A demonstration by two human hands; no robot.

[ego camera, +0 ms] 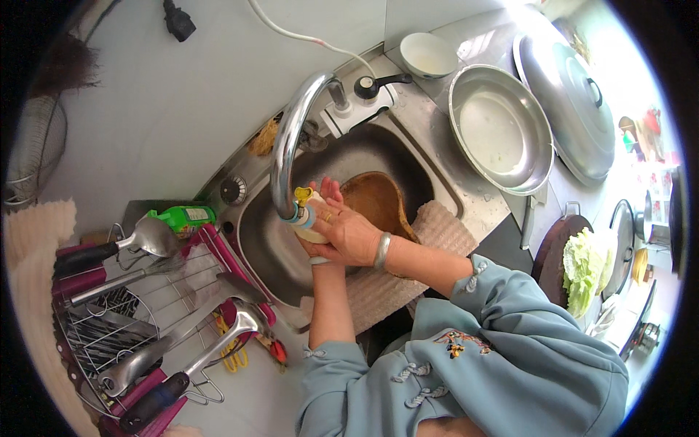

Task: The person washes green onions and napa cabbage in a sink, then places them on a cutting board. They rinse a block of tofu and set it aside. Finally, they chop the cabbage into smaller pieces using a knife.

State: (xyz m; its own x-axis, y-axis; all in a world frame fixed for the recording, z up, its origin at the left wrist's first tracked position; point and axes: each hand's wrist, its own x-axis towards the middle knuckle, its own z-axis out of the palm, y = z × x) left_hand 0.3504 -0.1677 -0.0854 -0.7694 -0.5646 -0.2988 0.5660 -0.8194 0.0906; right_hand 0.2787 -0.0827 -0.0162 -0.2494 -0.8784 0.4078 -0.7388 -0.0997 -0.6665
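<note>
Both my hands are together over the stainless steel sink, beneath the chrome gooseneck faucet. My right hand, with a ring and a silver bracelet, lies across my left hand. Most of the left hand is hidden; its fingertips show beyond the right one. A pale faucet nozzle with a blue band and yellow lever overlaps the fingers, so I cannot tell whether they grip anything. Beside the hands, a brown gourd-like bowl rests in the sink. Pinkish towelling drapes over the near rim.
A large metal basin, white bowl and big lid stand to the right. Cabbage leaves rest by a round dark board near a knife. A wire rack with several utensils is at left.
</note>
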